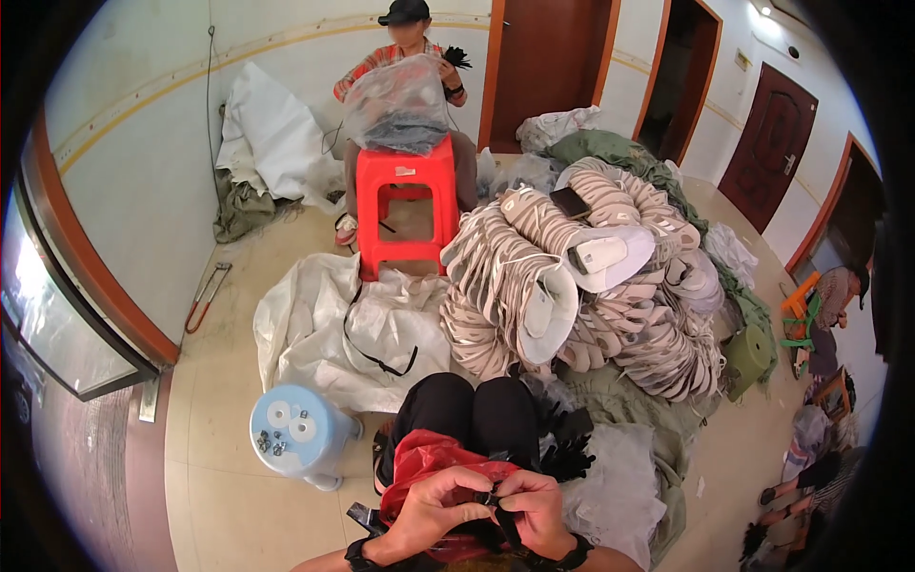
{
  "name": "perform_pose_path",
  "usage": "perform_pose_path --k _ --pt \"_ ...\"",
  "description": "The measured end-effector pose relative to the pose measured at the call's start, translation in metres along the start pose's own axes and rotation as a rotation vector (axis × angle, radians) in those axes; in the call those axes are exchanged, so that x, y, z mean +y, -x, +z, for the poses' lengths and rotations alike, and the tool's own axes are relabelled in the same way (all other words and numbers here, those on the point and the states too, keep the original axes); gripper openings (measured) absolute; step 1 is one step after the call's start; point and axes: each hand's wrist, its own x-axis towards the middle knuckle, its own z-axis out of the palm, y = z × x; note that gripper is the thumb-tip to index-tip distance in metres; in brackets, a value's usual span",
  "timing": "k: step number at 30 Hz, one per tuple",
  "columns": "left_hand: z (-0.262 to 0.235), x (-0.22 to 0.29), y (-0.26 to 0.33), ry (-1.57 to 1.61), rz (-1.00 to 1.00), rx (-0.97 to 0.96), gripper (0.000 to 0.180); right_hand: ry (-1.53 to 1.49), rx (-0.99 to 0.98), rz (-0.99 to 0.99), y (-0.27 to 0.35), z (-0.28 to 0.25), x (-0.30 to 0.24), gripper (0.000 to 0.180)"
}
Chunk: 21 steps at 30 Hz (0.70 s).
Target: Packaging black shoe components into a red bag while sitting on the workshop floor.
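Above my lap, my left hand (pixel 431 513) and my right hand (pixel 536 513) meet fingertip to fingertip. Both pinch a narrow black strap (pixel 508 526), whose loose end hangs down between them. A small dark piece shows on it at the fingertips, too small to make out. Beneath my hands, a red plastic bag (pixel 419 459) covers part of my dark trousers. A bundle of black straps (pixel 570 456) lies beside my right knee. To my left stands a light-blue stool (pixel 329 434) with several small metal pieces (pixel 270 442) on its seat.
Ahead lies a large pile of beige shoe uppers (pixel 519 276) on green sacking. White woven sheeting (pixel 295 310) spreads across the floor. Beyond it, a person sits behind a red stool (pixel 407 181) bearing a clear bag. Red-handled cutters (pixel 202 303) lie far left; other people sit far right.
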Motion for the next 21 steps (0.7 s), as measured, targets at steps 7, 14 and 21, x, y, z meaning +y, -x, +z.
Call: perform_pose_path --k 7,14,21 --pt "-0.006 -0.002 -0.004 -0.055 -0.241 0.064 0.028 0.261 0.062 -0.123 0.001 -0.009 0.003 0.012" --pt "-0.011 -0.003 -0.005 0.034 -0.263 0.028 0.027 0.558 0.021 -0.214 0.007 0.007 -0.009 0.013" --pt "-0.004 0.009 0.004 -0.027 -0.234 0.066 0.026 0.423 -0.015 -0.037 0.003 0.007 -0.011 0.009"
